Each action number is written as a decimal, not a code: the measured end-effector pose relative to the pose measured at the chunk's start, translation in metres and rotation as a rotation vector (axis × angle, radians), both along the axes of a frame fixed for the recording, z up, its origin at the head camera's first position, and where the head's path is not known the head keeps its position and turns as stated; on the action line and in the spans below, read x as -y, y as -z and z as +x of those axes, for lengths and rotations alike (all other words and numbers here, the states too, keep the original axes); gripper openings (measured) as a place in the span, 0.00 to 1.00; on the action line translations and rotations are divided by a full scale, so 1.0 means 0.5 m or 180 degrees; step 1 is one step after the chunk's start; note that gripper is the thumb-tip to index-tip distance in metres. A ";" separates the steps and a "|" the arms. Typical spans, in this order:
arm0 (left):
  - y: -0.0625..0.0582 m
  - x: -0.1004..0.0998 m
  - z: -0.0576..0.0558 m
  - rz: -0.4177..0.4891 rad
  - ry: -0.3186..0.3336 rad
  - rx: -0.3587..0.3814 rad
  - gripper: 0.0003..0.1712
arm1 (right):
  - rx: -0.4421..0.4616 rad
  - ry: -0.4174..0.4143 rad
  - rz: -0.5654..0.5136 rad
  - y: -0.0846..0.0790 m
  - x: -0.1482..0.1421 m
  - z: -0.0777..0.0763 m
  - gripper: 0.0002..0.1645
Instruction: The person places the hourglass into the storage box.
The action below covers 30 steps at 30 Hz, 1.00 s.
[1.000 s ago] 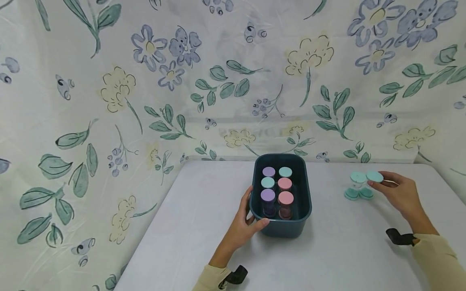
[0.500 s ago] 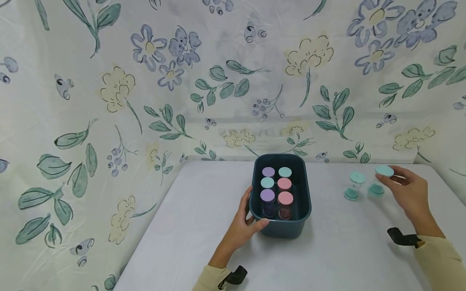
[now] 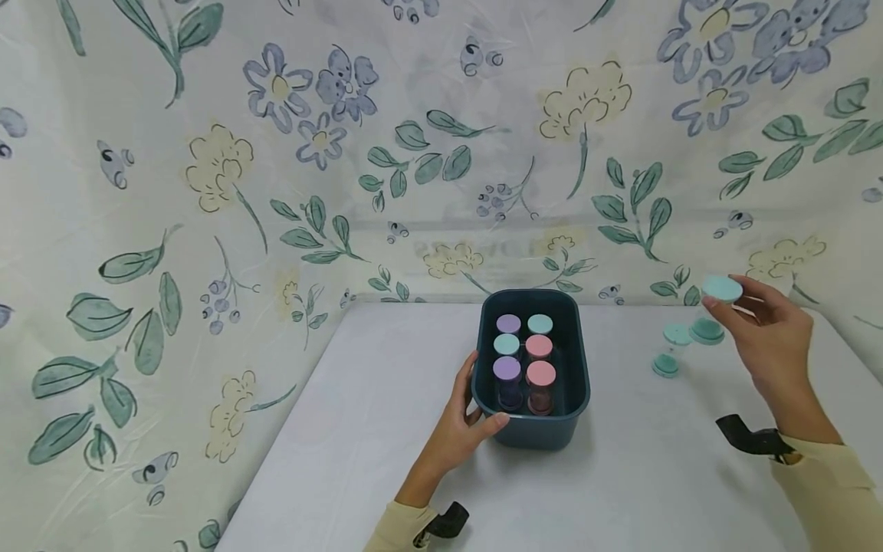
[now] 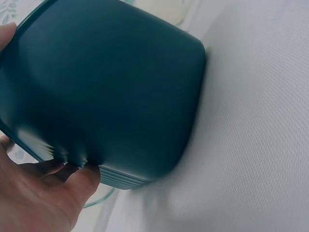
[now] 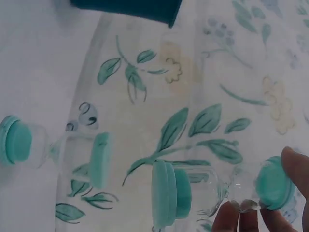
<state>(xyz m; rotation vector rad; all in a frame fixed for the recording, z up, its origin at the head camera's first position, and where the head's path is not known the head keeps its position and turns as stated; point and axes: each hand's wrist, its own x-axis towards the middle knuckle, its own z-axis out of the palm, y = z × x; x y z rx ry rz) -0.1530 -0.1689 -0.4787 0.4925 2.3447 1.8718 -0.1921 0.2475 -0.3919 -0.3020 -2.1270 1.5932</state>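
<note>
My right hand (image 3: pixel 776 345) pinches a mint-capped hourglass (image 3: pixel 721 289) by its top cap, fingers on one side and thumb on the other. In the right wrist view its clear glass and lower cap (image 5: pixel 165 193) hang free, raised off the table. A second mint hourglass (image 3: pixel 677 334) stands upright on the table just left of it. With the thumb over the front rim and fingers along the left side, my left hand (image 3: pixel 455 433) holds a dark teal bin (image 3: pixel 541 433). Inside stand several hourglasses with purple (image 3: pixel 507 368), pink (image 3: pixel 541 373) and mint (image 3: pixel 540 324) caps.
The white table (image 3: pixel 641 483) carries the bin near its middle. Behind it and to the left hangs a flower-printed cloth (image 3: pixel 414 215). A black wrist camera mount (image 3: pixel 752 437) juts from the right sleeve, another (image 3: pixel 450 521) from the left.
My right hand has drawn one mint hourglass rightward, away from the other, then lifted it off the table. The left hand and the bin stay in place.
</note>
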 end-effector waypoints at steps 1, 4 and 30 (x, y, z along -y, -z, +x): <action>0.000 0.000 0.000 0.0002 0.0003 -0.0002 0.56 | -0.0104 -0.0072 -0.0047 -0.006 0.009 0.003 0.34; -0.002 -0.001 -0.001 0.0006 0.0002 0.0008 0.56 | -0.0433 -0.0345 -0.0228 -0.022 0.037 0.011 0.32; -0.008 0.000 -0.003 0.0030 0.0006 0.0046 0.56 | -0.0574 -0.1963 -0.0130 -0.050 0.333 0.060 0.26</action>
